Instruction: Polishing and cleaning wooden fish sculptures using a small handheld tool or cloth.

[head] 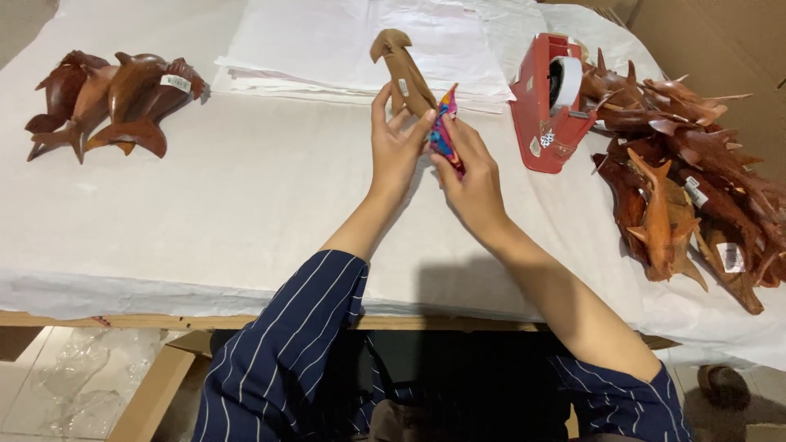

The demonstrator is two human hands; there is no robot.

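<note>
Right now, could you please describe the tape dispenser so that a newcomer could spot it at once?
Look along the white-covered table to the heap of wooden fish carvings on the right. At its left edge stands the tape dispenser, the only red plastic thing there, holding a white roll.

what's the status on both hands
Left hand shut on tan carved wooden figure. Right hand shut on multicoloured painted piece. Red tape dispenser close right.

White paper (205, 213) is covering a wooden table (49, 319). A pale tiled floor (24, 393) is showing below. Soft light is falling evenly.
</note>
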